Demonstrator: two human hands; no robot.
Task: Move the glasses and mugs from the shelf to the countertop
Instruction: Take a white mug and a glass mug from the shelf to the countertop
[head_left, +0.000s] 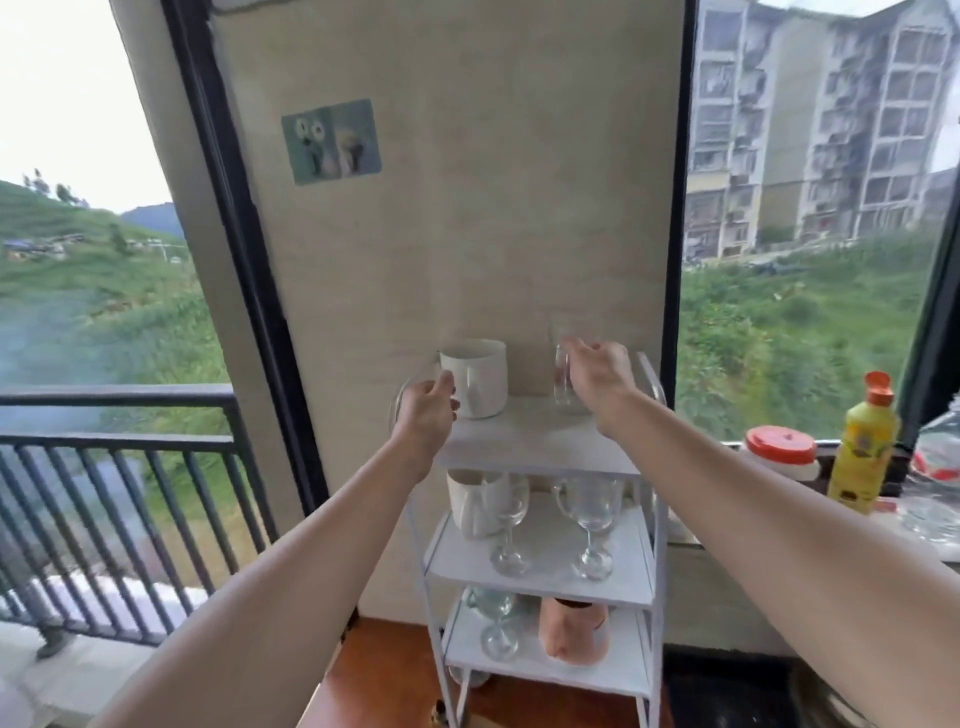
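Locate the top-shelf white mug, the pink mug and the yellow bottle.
top-shelf white mug (487, 375): head view, side wall.
pink mug (571, 631): head view, side wall.
yellow bottle (861, 454): head view, label.

A beige wall panel fills 12 o'clock, bearing a small cartoon sticker toward 11 o'clock, and a white tiered shelf stands against its foot. Black-framed windows flank it: the left window at 9 o'clock looks over a dark railing to a green hillside, while the right window at 2 o'clock shows a pale apartment block above rough grass. Soft daylight comes through both, and reddish-brown floor shows at 6 o'clock.
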